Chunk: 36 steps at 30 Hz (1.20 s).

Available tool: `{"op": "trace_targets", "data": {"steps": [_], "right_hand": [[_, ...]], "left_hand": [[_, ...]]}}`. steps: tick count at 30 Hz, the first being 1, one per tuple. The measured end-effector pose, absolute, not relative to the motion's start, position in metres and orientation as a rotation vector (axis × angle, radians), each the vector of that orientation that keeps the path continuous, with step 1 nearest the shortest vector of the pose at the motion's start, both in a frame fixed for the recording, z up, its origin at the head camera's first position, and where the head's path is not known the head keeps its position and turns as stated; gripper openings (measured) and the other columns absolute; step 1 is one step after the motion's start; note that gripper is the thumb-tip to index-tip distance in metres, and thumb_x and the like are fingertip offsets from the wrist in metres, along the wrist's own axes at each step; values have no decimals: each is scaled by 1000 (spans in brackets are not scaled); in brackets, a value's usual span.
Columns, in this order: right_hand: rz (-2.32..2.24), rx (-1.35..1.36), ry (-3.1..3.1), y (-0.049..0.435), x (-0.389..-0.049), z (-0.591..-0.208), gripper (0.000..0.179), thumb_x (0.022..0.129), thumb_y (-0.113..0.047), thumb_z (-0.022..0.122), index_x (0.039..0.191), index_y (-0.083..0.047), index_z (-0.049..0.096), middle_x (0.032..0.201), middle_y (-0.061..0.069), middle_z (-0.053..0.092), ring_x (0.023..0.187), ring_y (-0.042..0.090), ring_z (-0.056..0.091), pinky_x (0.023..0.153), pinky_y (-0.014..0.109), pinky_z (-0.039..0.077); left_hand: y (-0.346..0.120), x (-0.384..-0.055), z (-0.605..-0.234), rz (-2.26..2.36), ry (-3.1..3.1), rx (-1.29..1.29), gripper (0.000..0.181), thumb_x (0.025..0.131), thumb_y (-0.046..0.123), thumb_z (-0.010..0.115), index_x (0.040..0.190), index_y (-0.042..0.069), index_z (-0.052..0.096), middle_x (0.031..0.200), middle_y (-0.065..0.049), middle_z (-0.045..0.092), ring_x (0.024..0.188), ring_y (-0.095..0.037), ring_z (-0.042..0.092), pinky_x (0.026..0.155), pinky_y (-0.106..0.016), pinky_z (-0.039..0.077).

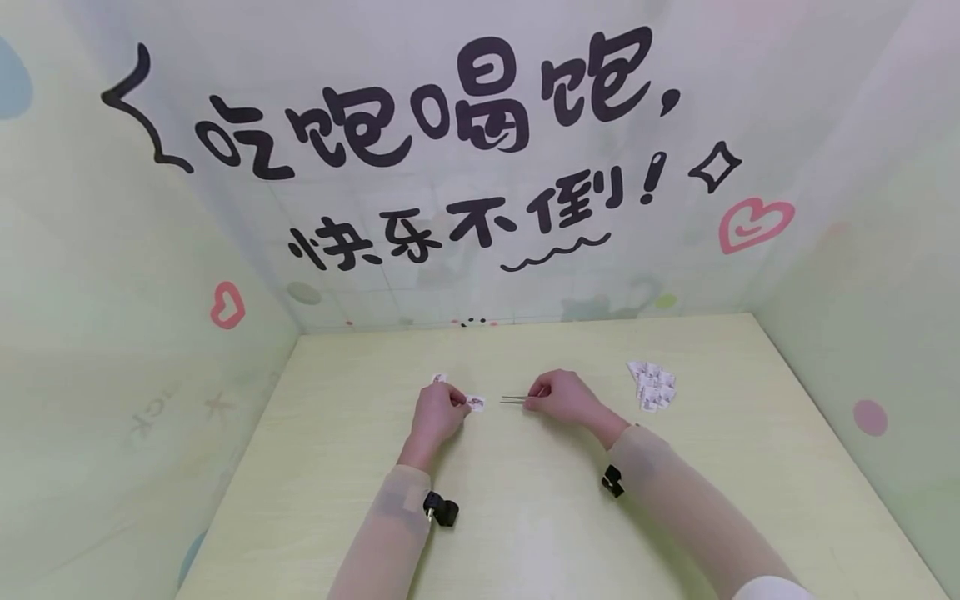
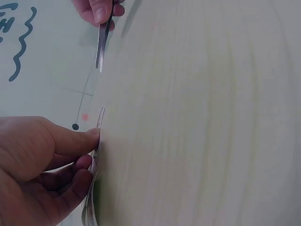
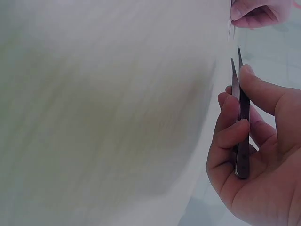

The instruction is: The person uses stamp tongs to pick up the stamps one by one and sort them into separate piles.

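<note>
My left hand (image 1: 438,412) pinches a thin, white printed paper strip (image 1: 476,403) between thumb and fingers. Its other end appears beyond the back of the hand, and the middle is hidden by the fingers. Seen edge-on in the left wrist view, the paper (image 2: 97,153) looks thin and slightly layered. To the right, my right hand (image 1: 567,397) holds metal tweezers (image 3: 242,136) by their shanks. The tweezer tips stand slightly apart with nothing between them, pointing at the paper across a small gap.
A cluster of small white printed pieces (image 1: 655,387) lies on the pale wooden table (image 1: 525,517), right of my right hand. Printed white walls (image 1: 480,292) with black lettering and hearts enclose the table's back and sides. A black wrist camera (image 1: 441,509) sits on my left forearm.
</note>
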State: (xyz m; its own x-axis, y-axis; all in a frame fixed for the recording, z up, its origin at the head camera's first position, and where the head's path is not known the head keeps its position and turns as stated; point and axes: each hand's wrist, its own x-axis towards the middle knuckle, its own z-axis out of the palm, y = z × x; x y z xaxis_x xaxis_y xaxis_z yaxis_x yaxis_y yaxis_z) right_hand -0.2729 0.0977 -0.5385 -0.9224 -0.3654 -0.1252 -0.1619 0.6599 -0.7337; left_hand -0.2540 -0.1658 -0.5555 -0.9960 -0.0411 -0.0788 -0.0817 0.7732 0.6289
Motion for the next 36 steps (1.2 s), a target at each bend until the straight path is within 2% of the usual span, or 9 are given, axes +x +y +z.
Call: {"op": "trace_targets", "data": {"steps": [14, 25, 36], "right_hand": [[-941, -472, 2669, 60, -283, -526, 13, 95, -26, 83, 93, -14, 78, 84, -6, 70, 78, 15, 61, 78, 34, 50], [-971, -459, 2598, 59, -289, -529, 15, 94, -26, 85, 95, -11, 81, 84, -4, 72, 78, 16, 63, 75, 32, 52], [-1104, -371, 2423, 61, -293, -539, 19, 95, -28, 83, 100, -9, 83, 86, -1, 73, 78, 15, 60, 72, 28, 49]], "left_hand": [[-165, -253, -554, 1071, 2897, -102, 7, 92, 7, 83, 95, 4, 78, 88, -4, 69, 83, -22, 64, 80, -41, 57], [-164, -252, -555, 1072, 2905, -105, 6, 91, 6, 83, 94, 4, 78, 87, -5, 70, 82, -22, 64, 80, -41, 57], [-164, -252, -556, 1079, 2902, -109, 5, 92, 6, 82, 94, 4, 79, 88, -5, 72, 83, -22, 65, 82, -41, 58]]}}
